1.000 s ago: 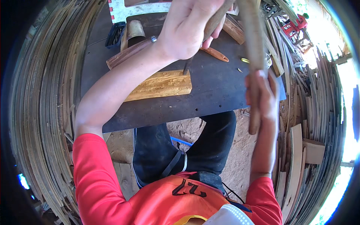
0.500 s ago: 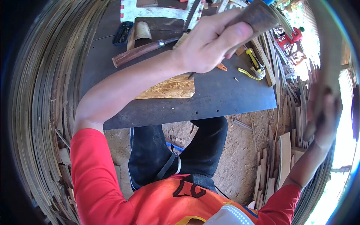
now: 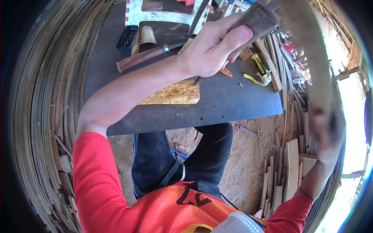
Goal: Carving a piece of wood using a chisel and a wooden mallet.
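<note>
My left hand (image 3: 208,50) is closed around the thick, dark wooden handle of a chisel (image 3: 258,21). The chisel slants, and its dark blade tip shows below my wrist, at the right end of a pale, rough-cut wooden board (image 3: 175,93). My forearm covers part of that board. On the right, my right hand (image 3: 324,134) grips a long wooden bar (image 3: 311,50). Both are smeared by motion. The bar's far end is up near the butt of the chisel handle; whether they touch I cannot tell.
On the dark table (image 3: 241,99) lie a wooden-handled gouge (image 3: 142,58), a curved metal piece (image 3: 147,35), a black tray (image 3: 127,37), a white panel with a saw blade (image 3: 163,17) and a yellow-and-black tool (image 3: 259,66). Stacked wood strips (image 3: 42,116) stand on both sides.
My right hand has swung the wooden bar leftward, closer to the chisel handle's butt. My left hand keeps its hold on the chisel, almost in the same place.
</note>
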Demonstrator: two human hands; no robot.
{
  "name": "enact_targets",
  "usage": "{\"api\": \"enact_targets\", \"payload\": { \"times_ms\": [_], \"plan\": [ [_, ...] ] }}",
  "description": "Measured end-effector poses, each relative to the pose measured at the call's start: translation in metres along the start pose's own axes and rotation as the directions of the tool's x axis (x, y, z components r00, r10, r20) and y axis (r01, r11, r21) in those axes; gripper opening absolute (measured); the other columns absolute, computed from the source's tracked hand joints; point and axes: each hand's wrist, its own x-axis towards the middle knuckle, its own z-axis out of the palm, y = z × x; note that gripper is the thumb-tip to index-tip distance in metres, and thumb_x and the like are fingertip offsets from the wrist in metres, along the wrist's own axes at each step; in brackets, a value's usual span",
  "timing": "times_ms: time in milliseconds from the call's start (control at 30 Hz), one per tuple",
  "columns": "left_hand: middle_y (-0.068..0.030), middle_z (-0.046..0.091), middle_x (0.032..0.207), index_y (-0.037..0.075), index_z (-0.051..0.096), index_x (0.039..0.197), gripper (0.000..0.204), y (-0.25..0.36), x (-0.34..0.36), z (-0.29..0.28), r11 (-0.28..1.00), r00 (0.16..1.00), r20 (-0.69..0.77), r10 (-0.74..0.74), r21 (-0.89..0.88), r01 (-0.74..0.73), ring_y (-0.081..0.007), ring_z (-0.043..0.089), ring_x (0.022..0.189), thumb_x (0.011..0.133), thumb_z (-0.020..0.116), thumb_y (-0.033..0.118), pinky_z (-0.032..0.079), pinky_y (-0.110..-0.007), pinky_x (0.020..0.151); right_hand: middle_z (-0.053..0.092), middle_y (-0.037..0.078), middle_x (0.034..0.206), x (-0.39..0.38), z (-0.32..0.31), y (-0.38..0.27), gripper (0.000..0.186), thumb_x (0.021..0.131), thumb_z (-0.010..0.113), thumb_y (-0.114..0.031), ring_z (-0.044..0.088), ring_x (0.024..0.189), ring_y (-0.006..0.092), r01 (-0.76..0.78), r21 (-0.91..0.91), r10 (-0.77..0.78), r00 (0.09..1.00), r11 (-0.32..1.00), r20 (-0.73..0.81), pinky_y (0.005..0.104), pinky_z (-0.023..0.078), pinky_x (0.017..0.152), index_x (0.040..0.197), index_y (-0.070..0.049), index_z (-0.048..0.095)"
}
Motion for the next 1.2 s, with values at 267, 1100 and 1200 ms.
{"api": "enact_targets", "payload": {
  "times_ms": [267,1100,1200],
  "plan": [
    [-0.0049,0.055,0.066,0.001,0.054,0.109,0.068,-0.004,0.002,0.002,0.999,0.998,0.049,0.042,-0.015,-0.041,-0.0070,0.046,0.045,0.105,0.031,0.065,0.037,-0.023,0.041,0.065,0.012,0.102,-0.007,0.001,-0.009,0.059,0.100,0.061,-0.046,0.060,0.072,0.0149,-0.120,0.107,0.130,0.988,0.987,-0.086,0.0271,0.048,0.064,0.124,0.008,0.058],
    [-0.0039,0.054,0.061,0.001,0.054,0.111,0.066,-0.005,0.002,0.007,0.999,0.999,0.039,-0.008,-0.052,0.010,-0.0068,0.045,0.041,0.106,0.032,0.063,0.036,-0.022,0.040,0.060,0.009,0.081,-0.015,0.006,0.010,0.055,0.100,0.062,-0.045,0.052,0.051,0.0101,-0.136,0.230,0.141,0.990,0.964,-0.006,0.0206,0.036,0.042,0.125,0.004,0.056],
    [-0.0039,0.053,0.061,0.001,0.054,0.110,0.065,-0.003,0.000,0.001,1.000,0.999,0.041,-0.021,-0.015,0.022,-0.0072,0.045,0.041,0.107,0.031,0.062,0.036,-0.022,0.040,0.060,0.008,0.080,-0.005,0.024,-0.006,0.056,0.101,0.060,-0.045,0.051,0.052,0.0097,-0.136,0.046,0.136,0.991,0.990,-0.010,0.0221,0.037,0.044,0.127,0.005,0.054]
  ]
}}
